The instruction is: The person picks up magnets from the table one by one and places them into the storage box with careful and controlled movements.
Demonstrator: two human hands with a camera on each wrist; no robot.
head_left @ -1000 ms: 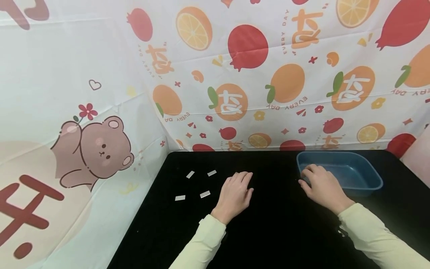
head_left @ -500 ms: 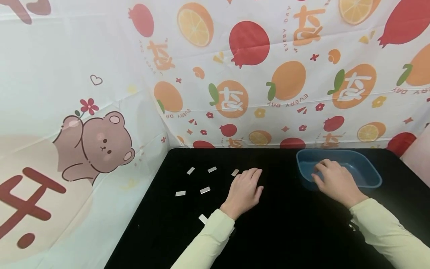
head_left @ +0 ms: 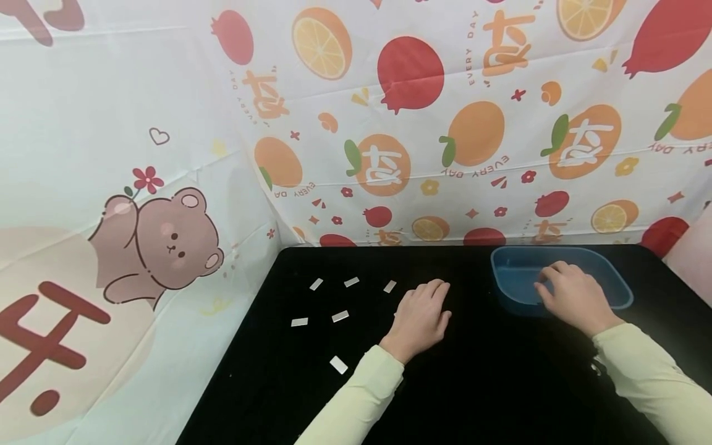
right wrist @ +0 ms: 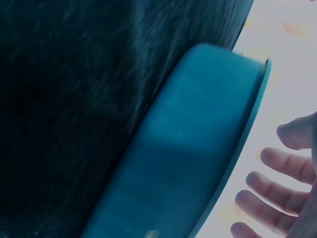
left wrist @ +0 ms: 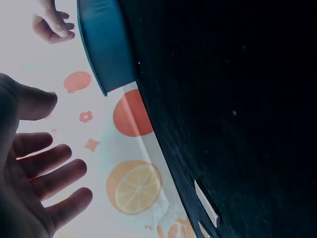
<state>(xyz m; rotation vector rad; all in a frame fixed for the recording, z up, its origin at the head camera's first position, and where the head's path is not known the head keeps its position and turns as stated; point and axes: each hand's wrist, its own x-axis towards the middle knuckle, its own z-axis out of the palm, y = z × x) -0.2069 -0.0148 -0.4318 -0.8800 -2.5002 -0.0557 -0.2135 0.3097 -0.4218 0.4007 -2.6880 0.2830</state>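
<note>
Fruit-print cloth [head_left: 473,123] behind; bear-print cloth [head_left: 111,216] left; black tabletop [head_left: 473,383].

Open black counter [head_left: 478,371] is being left between the white strips [head_left: 339,316] and the blue tray [head_left: 617,290], which is blocking the right.

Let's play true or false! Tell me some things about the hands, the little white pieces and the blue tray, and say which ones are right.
1. Six small white pieces lie on the black table. True.
2. The right hand is over the blue tray. True.
3. The left hand grips a white piece. False: its fingers are spread and hold nothing, as the left wrist view shows.
4. The blue tray sits at the table's left side, next to the bear picture. False: it sits at the far right, and the bear picture is on the left wall.
5. All the white pieces lie to the left of the left hand. True.
</note>
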